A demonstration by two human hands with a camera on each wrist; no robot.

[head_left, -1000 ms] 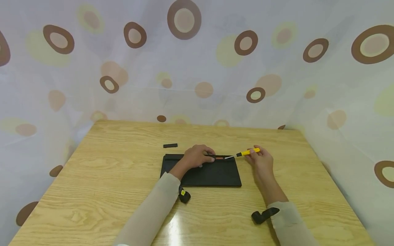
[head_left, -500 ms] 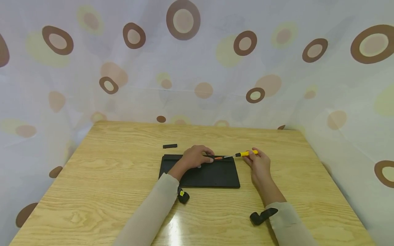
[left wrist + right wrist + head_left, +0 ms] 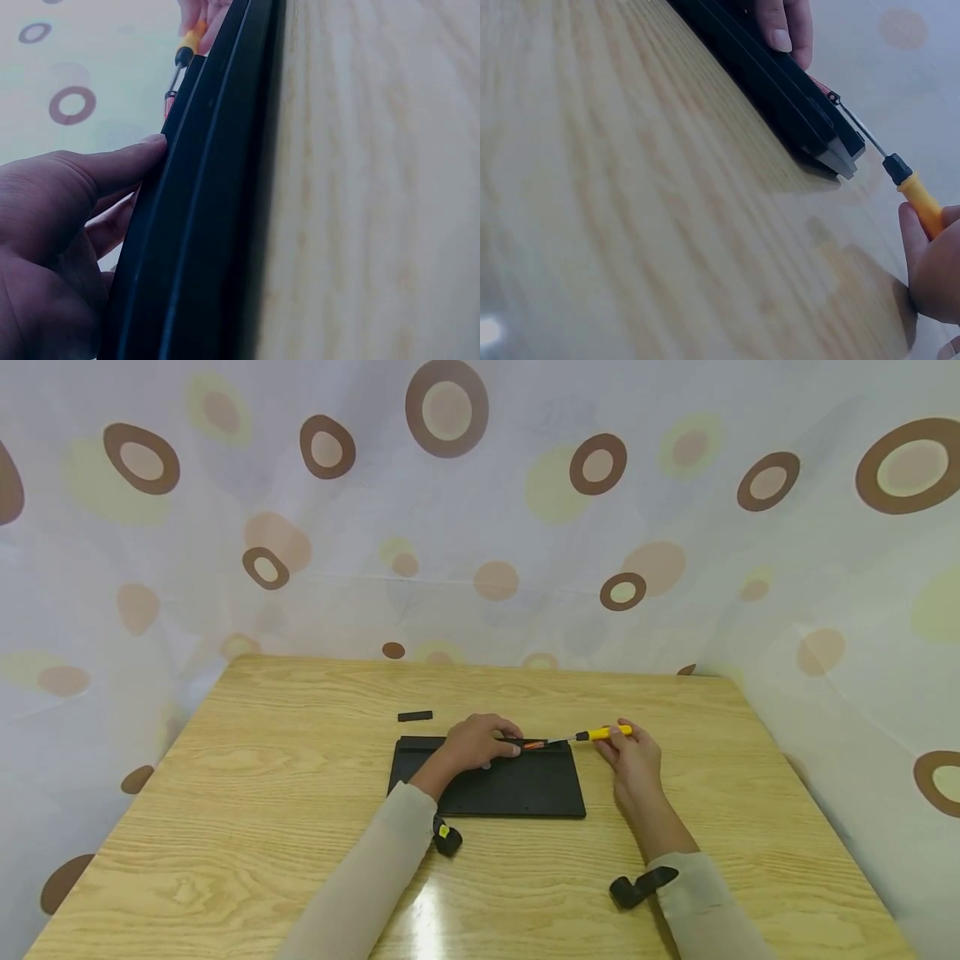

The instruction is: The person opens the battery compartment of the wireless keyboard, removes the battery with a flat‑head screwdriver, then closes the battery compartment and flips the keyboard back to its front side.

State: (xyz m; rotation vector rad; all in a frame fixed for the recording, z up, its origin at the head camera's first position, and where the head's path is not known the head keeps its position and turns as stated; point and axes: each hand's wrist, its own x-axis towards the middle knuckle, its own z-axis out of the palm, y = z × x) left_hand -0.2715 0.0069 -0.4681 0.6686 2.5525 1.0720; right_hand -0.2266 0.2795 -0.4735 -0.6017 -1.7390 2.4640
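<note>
A flat black keyboard (image 3: 525,789) lies underside up on the table, its raised ridge along the far side. My left hand (image 3: 474,743) grips this ridge, thumb on the near side and fingers over the back. Just right of the thumb, a red-orange battery (image 3: 534,745) shows in the ridge, its right end tilted up. My right hand (image 3: 639,767) pinches the yellow handle of a screwdriver (image 3: 922,202). The metal shaft points left, its tip right at the battery's raised end. In the left wrist view, the screwdriver (image 3: 184,56) meets the battery (image 3: 169,103) beyond the ridge.
A small black cover strip (image 3: 415,716) lies on the wooden table (image 3: 300,760), behind the keyboard's left end. A patterned curtain (image 3: 495,510) hangs along the table's back and sides. A black wrist camera (image 3: 447,839) sits at the left sleeve, another (image 3: 637,889) at the right.
The battery's right end has risen, so it now sits at a slant. My right hand and the screwdriver have shifted slightly; the left hand keeps its hold.
</note>
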